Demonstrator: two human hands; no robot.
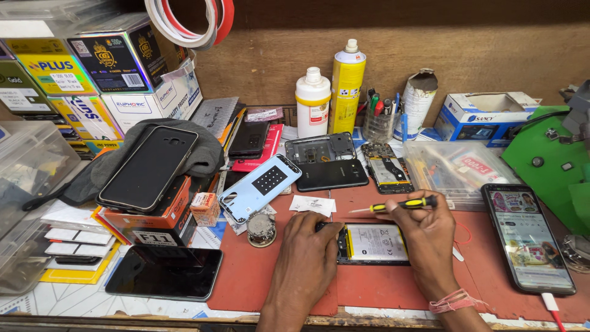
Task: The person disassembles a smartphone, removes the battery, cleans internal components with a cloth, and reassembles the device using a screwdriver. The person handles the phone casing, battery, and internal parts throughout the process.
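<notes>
Back's off, so we pin the opened phone [372,243] w/ left hand [305,255]; right hand [426,237] grips screwdriver [399,205], screws prob. left.

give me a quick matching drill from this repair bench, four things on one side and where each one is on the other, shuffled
Things:
1. screwdriver
2. opened phone
3. lit phone
4. spray can

Places:
A. standing at the back by the white bottle
B. lying at the right end of the red mat
C. held in the right hand
D. flat on the mat, between the left hand and the right hand

Pairs: 1-C, 2-D, 3-B, 4-A
</notes>
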